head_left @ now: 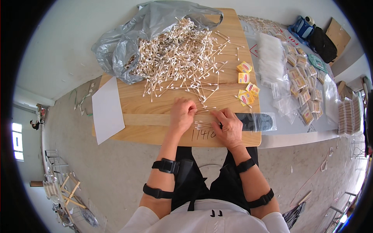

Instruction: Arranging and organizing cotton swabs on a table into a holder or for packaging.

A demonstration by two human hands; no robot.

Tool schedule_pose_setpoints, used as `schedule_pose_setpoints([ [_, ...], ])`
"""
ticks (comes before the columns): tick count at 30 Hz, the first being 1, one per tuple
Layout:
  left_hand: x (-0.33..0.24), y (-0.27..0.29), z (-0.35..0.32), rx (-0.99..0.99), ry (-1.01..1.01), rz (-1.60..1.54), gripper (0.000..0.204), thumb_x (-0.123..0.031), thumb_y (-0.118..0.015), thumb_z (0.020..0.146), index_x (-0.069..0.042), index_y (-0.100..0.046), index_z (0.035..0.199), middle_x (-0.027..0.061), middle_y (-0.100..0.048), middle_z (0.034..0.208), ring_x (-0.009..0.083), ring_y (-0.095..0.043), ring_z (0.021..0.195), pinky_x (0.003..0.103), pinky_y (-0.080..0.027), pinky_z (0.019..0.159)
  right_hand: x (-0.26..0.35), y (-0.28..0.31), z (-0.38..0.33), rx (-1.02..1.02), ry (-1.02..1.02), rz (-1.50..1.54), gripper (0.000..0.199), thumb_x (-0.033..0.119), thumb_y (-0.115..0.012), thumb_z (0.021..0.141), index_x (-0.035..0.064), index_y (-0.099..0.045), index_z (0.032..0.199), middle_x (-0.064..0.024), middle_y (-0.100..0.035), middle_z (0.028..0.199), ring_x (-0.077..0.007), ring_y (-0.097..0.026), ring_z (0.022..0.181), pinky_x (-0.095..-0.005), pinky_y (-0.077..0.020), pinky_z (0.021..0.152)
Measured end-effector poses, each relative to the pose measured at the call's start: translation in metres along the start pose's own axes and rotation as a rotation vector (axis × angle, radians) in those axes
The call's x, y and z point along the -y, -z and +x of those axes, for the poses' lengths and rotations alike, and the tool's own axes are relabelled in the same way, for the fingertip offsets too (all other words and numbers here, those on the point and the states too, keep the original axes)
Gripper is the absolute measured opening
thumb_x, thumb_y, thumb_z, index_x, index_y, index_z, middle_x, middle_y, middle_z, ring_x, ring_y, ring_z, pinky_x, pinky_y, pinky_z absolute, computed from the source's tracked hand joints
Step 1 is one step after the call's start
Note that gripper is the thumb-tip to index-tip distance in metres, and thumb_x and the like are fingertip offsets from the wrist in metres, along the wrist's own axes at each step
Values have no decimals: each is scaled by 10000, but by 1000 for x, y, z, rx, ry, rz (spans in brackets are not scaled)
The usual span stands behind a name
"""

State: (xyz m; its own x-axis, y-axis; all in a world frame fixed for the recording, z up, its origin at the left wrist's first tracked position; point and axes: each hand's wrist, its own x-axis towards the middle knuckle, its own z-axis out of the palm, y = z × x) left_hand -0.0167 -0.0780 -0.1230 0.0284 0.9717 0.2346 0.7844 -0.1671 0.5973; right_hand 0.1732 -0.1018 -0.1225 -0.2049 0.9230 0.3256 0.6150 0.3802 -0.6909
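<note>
Cotton swabs with wooden sticks lie in a large loose heap (pixel 175 58) on the wooden table. My left hand (pixel 182 115) is closed, thumb and fingertips pinched at the ends of a few cotton swabs (pixel 205 110) that point toward my right hand. A small row of aligned cotton swabs (pixel 203 125) lies near the front edge, and its right ends run under the curled fingers of my right hand (pixel 228 126). A black flat object in a clear plastic bag (pixel 258 121) sits just right of that hand.
A grey plastic bag (pixel 116 50) lies around the heap. White paper (pixel 108 110) is at the left. Several small yellow cards (pixel 244 78) lie right of the heap. On the grey table (pixel 268 105) beyond are clear bags (pixel 270 58) and packed swabs (pixel 299 81).
</note>
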Motion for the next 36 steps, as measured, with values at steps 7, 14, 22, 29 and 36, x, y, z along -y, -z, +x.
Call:
schedule_pose_setpoints([
  [7,-12,-1,-2,49,-65,91,102,-26,-701,687,-64,-613,724,57,-585,752,267,-513,819,381,-421,738,-7,-7,-2,-74,-91,82,240,88,-647,728,101,-635,968,-89,-581,868,-289,-601,766,-378,-495,667],
  [14,-11,-13,-8,-57,-23,-108,159,7,-678,673,-66,-598,789,74,-577,826,290,-523,828,390,-430,765,-4,-2,-3,-83,-111,258,97,-23,-573,675,37,-601,747,-103,-568,816,-272,-594,653,-339,-481,595],
  [22,-20,4,-47,-70,-166,-75,307,34,-657,652,-50,-611,943,88,-568,978,303,-522,916,391,-437,810,-1,7,-22,-63,-62,309,122,-9,-626,645,33,-611,759,-97,-559,837,-278,-591,721,-349,-486,636],
  [29,-25,2,-58,-94,-149,-18,410,-13,-691,638,-93,-636,1036,58,-567,1022,279,-514,962,396,-391,851,9,6,-32,-46,-7,138,191,45,-695,641,75,-636,820,-78,-544,851,-270,-579,795,-376,-481,681],
  [36,-25,2,-59,-65,-119,-29,400,-49,-691,628,-117,-644,1019,41,-567,1018,271,-517,979,398,-372,866,8,4,-32,-15,33,49,180,71,-710,650,92,-637,813,-65,-541,850,-266,-576,797,-380,-471,688],
])
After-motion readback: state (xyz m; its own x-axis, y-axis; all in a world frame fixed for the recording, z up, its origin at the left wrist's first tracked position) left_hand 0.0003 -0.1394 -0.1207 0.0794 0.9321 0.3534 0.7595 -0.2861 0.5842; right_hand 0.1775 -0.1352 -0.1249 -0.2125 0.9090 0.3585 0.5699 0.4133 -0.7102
